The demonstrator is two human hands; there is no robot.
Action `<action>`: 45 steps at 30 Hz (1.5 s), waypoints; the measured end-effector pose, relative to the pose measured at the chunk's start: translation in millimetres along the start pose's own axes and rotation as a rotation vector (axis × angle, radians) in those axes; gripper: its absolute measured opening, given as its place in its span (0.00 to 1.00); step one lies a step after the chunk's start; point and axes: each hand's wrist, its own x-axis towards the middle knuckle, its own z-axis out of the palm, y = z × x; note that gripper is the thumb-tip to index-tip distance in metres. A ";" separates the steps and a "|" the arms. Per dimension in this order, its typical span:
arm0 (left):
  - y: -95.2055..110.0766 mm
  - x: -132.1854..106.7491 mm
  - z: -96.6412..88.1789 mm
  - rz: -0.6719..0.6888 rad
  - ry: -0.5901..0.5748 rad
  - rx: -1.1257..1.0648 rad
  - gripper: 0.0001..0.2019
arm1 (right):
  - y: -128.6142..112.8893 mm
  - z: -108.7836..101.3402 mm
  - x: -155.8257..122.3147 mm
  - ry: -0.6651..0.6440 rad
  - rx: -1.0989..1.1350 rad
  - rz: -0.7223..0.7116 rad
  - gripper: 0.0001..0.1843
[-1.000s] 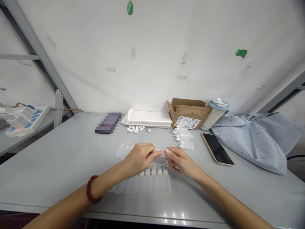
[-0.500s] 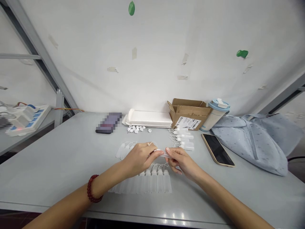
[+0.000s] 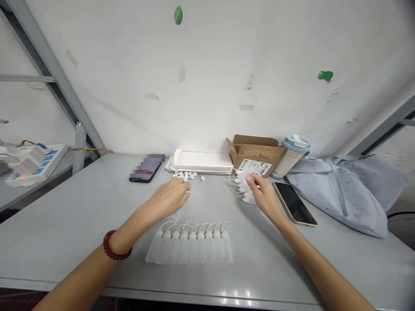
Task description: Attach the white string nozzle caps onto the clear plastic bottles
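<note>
My left hand [image 3: 170,196] is over the left middle of the table, fingers curled, just in front of a small pile of white caps [image 3: 186,175]. What its fingertips hold, if anything, is hidden; a translucent piece shows below the hand. My right hand [image 3: 264,194] pinches a small translucent plastic bottle [image 3: 241,175] at the far end of a group of similar bottles [image 3: 241,188] with thin looped strings. In front lies a row of flat translucent sleeves [image 3: 191,250] with white necks and strings, side by side.
Behind stand a stack of white trays [image 3: 204,160], an open cardboard box [image 3: 256,151] and a tumbler [image 3: 290,157] with a blue lid. A phone [image 3: 295,204] and blue fabric [image 3: 337,194] lie right; another phone [image 3: 147,168] lies left. A power strip [image 3: 48,162] is far left.
My hands have parted from the middle, where they held a translucent piece together. The right moved to the bottle group at the right, the left moved back left towards the caps.
</note>
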 end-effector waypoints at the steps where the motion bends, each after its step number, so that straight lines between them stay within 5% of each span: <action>1: -3.5 -0.9 -1.3 -0.021 -0.028 0.008 0.09 | 9.1 0.8 3.4 0.024 -0.053 -0.017 0.21; 6: -15.9 -2.8 -1.7 -0.072 -0.098 0.028 0.09 | 44.7 6.3 13.8 0.009 -0.189 -0.081 0.19; 11: -20.6 -1.7 3.0 -0.072 -0.148 0.043 0.07 | 55.1 8.0 13.9 0.018 -0.278 -0.148 0.19; 22: -10.5 -5.9 -11.8 -0.072 -0.125 -0.082 0.09 | 0.1 -7.7 2.6 0.098 -0.195 -0.291 0.11; 24: -8.0 -3.0 -7.7 -0.065 -0.067 -0.050 0.10 | -16.7 -11.6 -3.1 -0.035 -0.117 -0.252 0.10; 29: -12.1 9.2 10.1 -0.069 0.130 0.072 0.14 | -53.5 -25.4 -20.1 -0.809 0.159 -0.053 0.14; 33: -24.7 17.5 22.5 -0.028 0.135 -0.001 0.16 | -69.9 -30.0 -32.4 -1.203 0.270 0.019 0.18; 37: -34.0 22.6 30.6 -0.010 0.121 -0.027 0.18 | -74.3 -24.2 -40.2 -1.294 0.229 0.045 0.19; 45: -29.8 24.6 28.3 0.047 0.117 -0.040 0.17 | -69.8 -22.1 -40.0 -1.203 0.086 0.049 0.19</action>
